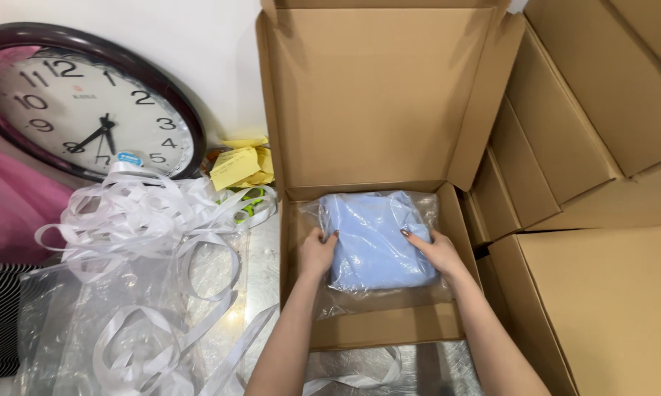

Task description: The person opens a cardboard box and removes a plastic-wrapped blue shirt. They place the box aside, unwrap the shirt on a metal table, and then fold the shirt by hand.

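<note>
The left hand (pixel 317 253) and right hand (pixel 439 253) clamp their fingers on a bagged blue garment (pixel 371 238), already lying inside the open cardboard box (pixel 378 95); lid not yet closed.

Lt blue garment (pixel 371 238) in clear bag, brown cardboard box (pixel 378 95), white strips (pixel 136 220), dk-rimmed white clock (pixel 81 103), yellow notes (pixel 239 165).

Open brown cardboard mailer box (pixel 301 220), lid upright, centre. Inside lies a clear plastic bag holding folded light-blue cloth (pixel 371 238). Stacked flat brown cardboard boxes (pixel 602 147) stand right. Yellow paper labels (pixel 241 165) lie left of the box, beside a small blue sticker (pixel 130 158) on the clock.
</note>
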